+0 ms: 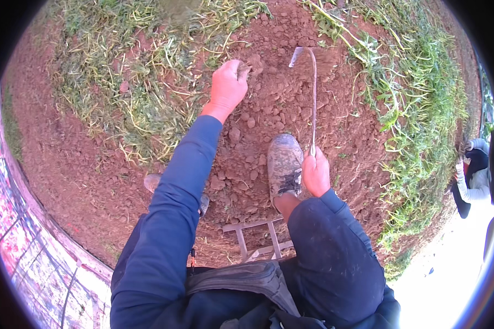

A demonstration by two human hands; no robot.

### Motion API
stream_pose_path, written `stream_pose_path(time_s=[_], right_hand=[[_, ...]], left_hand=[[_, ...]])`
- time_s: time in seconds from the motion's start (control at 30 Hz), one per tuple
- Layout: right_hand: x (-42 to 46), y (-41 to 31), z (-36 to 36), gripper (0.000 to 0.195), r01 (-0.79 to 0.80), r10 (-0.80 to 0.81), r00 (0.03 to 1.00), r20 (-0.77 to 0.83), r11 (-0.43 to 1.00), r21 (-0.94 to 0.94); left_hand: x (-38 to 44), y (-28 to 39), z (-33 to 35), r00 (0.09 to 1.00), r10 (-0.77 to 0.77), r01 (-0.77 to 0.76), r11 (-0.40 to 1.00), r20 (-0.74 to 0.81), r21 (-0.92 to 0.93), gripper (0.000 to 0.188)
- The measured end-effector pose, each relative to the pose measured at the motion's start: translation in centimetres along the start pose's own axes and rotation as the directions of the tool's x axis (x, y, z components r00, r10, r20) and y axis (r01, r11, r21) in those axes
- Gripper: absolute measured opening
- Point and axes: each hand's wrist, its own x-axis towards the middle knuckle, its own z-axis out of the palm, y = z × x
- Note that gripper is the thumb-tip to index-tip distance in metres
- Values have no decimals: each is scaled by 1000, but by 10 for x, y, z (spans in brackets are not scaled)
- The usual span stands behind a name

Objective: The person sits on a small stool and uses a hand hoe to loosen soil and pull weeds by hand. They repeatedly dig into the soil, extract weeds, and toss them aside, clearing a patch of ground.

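My right hand point(316, 170) is closed around the handle of a long-necked metal hand hoe point(314, 94), whose flat blade lies over the reddish soil ahead of me. Further left and forward, my left hand point(230, 84) pinches a small brownish clump point(252, 66), which is blurred; whether it is roots or soil, I cannot tell. Below that hand runs a strip of crumbly red earth point(247, 127). Uprooted, wilting green plants point(164, 82) lie in a heap to the left of it. Leafy green plants point(420, 103) cover the ground on the right.
My dusty laced shoe point(284, 164) stands on the soil between my hands. Behind it, a metal frame point(255, 242) lies low near my waist pouch point(238, 275). Another person point(475, 177) works at the far right. A paved surface with a raised edge point(45, 214) borders the left.
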Motion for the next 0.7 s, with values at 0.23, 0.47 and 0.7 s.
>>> stream_pose_path(time_s=[0.23,0.47,0.7], right_hand=[[34,-26,14,13,-33,12,996,84,966,258],[39,-10,22,21,-32,19,988,155,996,82],[62,-40,40,23,139,-112,975,193,981,-135]], left_hand=[[-57,29,-16,962,-149,202,953,228,-228,15],[-39,14,-38,878,-418,443,894,234,-64,16],[-16,16,2,959,-278,263,942,46,206,33]])
